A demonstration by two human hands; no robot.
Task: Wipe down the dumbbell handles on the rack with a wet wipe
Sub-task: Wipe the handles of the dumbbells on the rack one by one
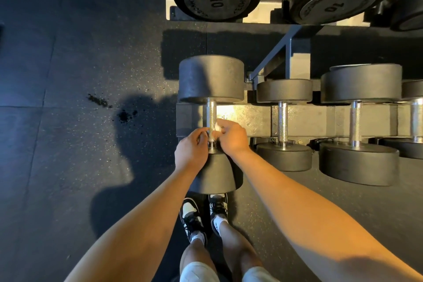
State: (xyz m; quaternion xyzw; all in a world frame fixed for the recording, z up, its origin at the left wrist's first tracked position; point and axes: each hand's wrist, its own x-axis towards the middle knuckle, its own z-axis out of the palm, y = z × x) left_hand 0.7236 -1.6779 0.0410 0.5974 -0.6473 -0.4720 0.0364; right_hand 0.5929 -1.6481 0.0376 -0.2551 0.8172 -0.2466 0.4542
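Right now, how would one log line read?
wiping | right hand presses wet wipe on leftmost dumbbell handle | left hand alongside

Rubber floor (68, 52): dark, speckled tiles with visible seams, filling the left half of the frame and the strip along the lower right.
Dark specks (100, 101): a scatter of black crumbs or spots on the floor, left of centre, with a denser blot (125, 115) just to their lower right.
Cast shadow (128, 155): a broad dark shape on the floor, centre left.
Sneakers (192, 215): a black-and-white laced pair with white socks, lower centre, standing on the floor close together.
Shorts (196, 271): pale fabric at the bottom edge, over both knees.
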